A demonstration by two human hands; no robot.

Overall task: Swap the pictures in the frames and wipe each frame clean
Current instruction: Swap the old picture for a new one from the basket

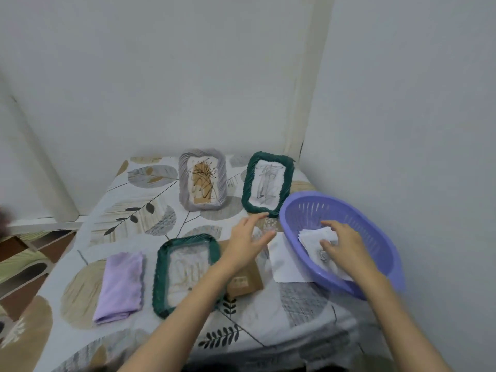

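A green-rimmed frame (185, 272) lies flat on the table in front of me, beside a brown backing board (245, 281) and a white sheet (281, 261). At the back stand a grey frame (201, 179) with a brown drawing and a green frame (267, 183) with a grey drawing. My left hand (248, 241) hovers over the board with straight, spread fingers and holds nothing. My right hand (346, 248) reaches into the purple basket (375, 224) and touches the stack of white pictures (316, 237) inside. A folded lilac cloth (120, 285) lies at the left.
The table wears a leaf-patterned cover (150, 210) and sits in a corner of white walls. The basket stands close to the right wall. Patterned floor mats (24, 264) show at the left, below the table edge.
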